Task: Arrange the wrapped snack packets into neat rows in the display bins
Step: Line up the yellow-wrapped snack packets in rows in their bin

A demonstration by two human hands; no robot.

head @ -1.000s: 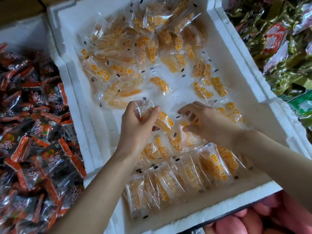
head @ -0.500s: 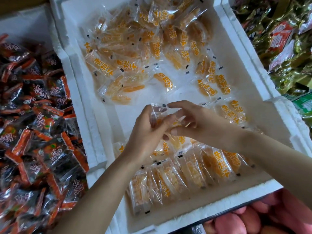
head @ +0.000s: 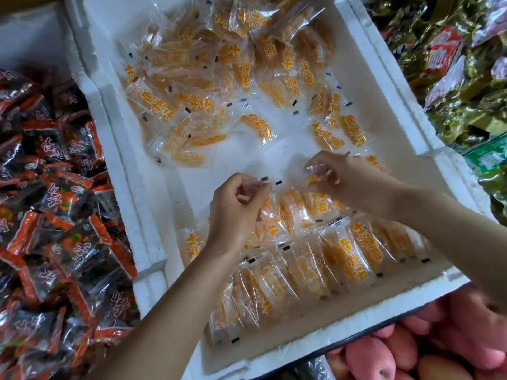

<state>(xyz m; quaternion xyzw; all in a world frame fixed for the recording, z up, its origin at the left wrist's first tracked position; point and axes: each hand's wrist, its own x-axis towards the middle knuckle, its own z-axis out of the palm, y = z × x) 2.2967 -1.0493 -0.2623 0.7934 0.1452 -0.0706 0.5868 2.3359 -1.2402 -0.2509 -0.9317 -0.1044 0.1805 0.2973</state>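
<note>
The hands, joined over a single packet half a second ago, are now seen parted. The left hand (head: 236,215) is curled, its fingertips pinching the clear top edge of an orange packet (head: 270,207) at the left of the second row (head: 321,207). The right hand (head: 354,182) is pinched on a neighbouring packet (head: 315,178) further right (its print is blurred). Both packets are held inside the white foam bin (head: 384,86), just beyond the near row (head: 315,270), which is unchanged. The loose heap (head: 219,64) at the far end is likewise undisturbed. Dark red packets (head: 55,201) are piled left, green packets (head: 452,78) right.
</note>
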